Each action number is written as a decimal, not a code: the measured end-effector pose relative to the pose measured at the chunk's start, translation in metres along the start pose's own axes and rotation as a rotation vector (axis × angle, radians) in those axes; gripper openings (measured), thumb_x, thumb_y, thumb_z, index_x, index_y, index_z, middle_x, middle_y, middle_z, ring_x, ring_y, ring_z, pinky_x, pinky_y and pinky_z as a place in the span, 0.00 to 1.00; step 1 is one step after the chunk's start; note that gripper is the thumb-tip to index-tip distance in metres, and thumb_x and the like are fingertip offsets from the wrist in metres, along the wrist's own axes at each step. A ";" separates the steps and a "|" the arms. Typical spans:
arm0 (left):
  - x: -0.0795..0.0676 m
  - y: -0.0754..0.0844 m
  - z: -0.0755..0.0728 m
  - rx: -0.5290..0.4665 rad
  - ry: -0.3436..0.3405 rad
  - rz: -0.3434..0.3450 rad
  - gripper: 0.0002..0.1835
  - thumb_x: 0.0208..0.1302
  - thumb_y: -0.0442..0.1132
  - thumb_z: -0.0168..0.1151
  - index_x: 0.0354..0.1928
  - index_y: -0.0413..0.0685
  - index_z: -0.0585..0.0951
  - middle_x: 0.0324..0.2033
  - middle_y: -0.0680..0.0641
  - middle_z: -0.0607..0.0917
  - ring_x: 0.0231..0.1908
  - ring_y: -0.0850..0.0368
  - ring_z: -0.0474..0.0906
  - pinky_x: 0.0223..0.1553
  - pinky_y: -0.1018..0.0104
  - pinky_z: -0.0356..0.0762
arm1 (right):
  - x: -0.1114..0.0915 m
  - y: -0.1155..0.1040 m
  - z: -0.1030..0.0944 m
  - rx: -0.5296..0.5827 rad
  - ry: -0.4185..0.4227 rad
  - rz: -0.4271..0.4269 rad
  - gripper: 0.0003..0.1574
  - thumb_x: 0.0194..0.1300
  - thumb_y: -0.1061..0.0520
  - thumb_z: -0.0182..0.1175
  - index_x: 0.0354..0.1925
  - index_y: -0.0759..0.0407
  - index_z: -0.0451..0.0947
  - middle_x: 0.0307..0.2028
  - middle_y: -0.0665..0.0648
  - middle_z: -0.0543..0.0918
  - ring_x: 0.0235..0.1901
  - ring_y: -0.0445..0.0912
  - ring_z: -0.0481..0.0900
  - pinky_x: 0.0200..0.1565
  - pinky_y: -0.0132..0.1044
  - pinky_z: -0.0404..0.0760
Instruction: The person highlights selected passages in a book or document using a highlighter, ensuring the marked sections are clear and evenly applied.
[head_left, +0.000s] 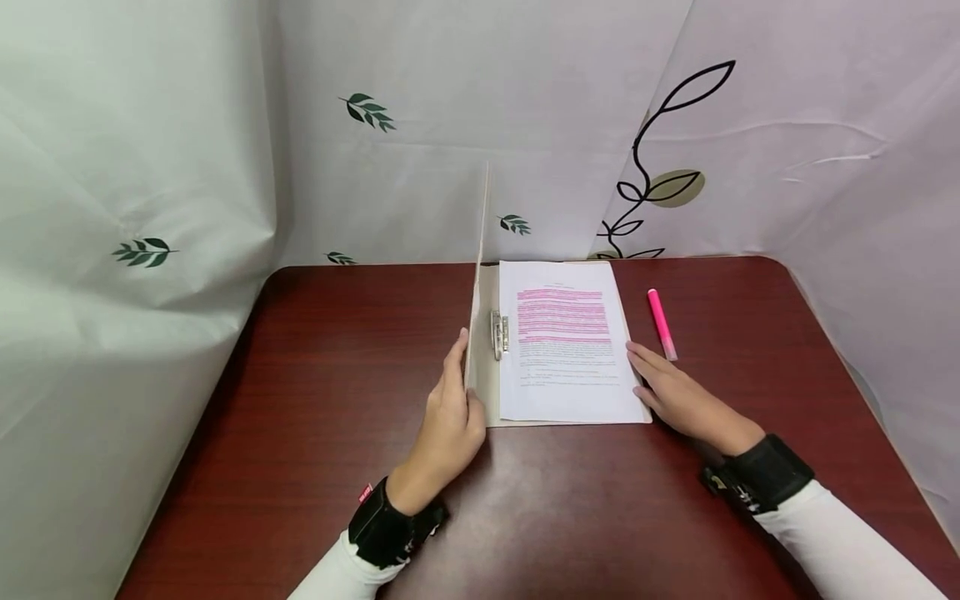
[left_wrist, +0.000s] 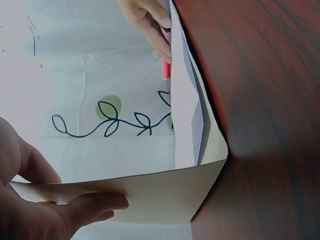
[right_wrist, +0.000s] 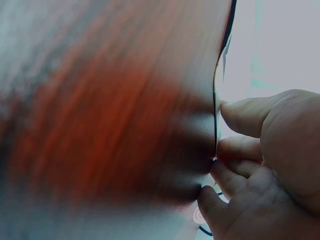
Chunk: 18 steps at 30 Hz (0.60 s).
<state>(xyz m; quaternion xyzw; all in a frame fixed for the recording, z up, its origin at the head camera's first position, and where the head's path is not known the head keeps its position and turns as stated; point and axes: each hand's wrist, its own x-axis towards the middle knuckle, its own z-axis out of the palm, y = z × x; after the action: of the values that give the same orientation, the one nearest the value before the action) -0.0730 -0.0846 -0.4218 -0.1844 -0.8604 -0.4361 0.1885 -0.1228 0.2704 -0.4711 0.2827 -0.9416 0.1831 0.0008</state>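
Observation:
A file folder (head_left: 489, 408) lies opened on the table, its front cover (head_left: 478, 250) standing nearly upright. My left hand (head_left: 445, 425) pinches that cover near its lower edge, thumb on one face and fingers on the other, as the left wrist view shows. White printed sheets (head_left: 562, 404) lie inside, the upper lines marked in pink, beside a metal clip (head_left: 497, 335) at the spine. At the right edge of the folder, my right hand (head_left: 682, 398) rests with fairly straight fingers; its thumb (right_wrist: 242, 116) touches the edge in the right wrist view.
A pink highlighter (head_left: 660, 321) lies on the table just beyond the right hand. The dark red-brown wooden table (head_left: 360, 350) has a pale cloth backdrop (head_left: 420, 192) with leaf prints along its far side and both flanks.

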 end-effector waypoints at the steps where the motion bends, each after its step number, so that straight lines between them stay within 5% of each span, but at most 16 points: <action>1: 0.000 0.000 -0.001 -0.011 0.000 -0.025 0.38 0.60 0.16 0.49 0.75 0.33 0.58 0.71 0.32 0.71 0.66 0.39 0.76 0.60 0.45 0.79 | 0.000 0.000 0.000 0.001 0.001 -0.002 0.35 0.69 0.67 0.63 0.69 0.81 0.65 0.72 0.76 0.67 0.70 0.67 0.69 0.63 0.61 0.74; 7: -0.002 -0.003 -0.013 -0.131 0.005 -0.229 0.37 0.60 0.21 0.52 0.74 0.40 0.61 0.60 0.31 0.81 0.57 0.44 0.82 0.55 0.44 0.80 | 0.001 -0.003 -0.003 0.023 -0.031 0.030 0.35 0.70 0.67 0.62 0.70 0.81 0.64 0.72 0.76 0.66 0.70 0.67 0.68 0.64 0.62 0.73; 11: -0.006 -0.010 -0.021 -0.207 0.014 -0.254 0.33 0.68 0.23 0.52 0.74 0.41 0.61 0.61 0.33 0.81 0.61 0.45 0.79 0.59 0.43 0.77 | 0.002 -0.004 -0.004 0.017 -0.042 0.039 0.35 0.70 0.67 0.61 0.70 0.80 0.64 0.73 0.76 0.65 0.71 0.67 0.67 0.65 0.62 0.72; 18: -0.009 -0.018 -0.034 -0.404 0.033 -0.383 0.20 0.79 0.30 0.48 0.69 0.33 0.65 0.61 0.33 0.78 0.64 0.45 0.74 0.62 0.73 0.70 | 0.001 -0.004 -0.003 0.000 -0.031 0.034 0.35 0.70 0.67 0.62 0.70 0.80 0.64 0.72 0.76 0.66 0.69 0.67 0.69 0.63 0.62 0.75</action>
<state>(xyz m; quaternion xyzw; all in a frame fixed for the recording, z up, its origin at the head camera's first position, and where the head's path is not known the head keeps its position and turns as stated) -0.0682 -0.1239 -0.4205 -0.0453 -0.7722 -0.6292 0.0761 -0.1221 0.2673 -0.4671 0.2694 -0.9462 0.1786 -0.0171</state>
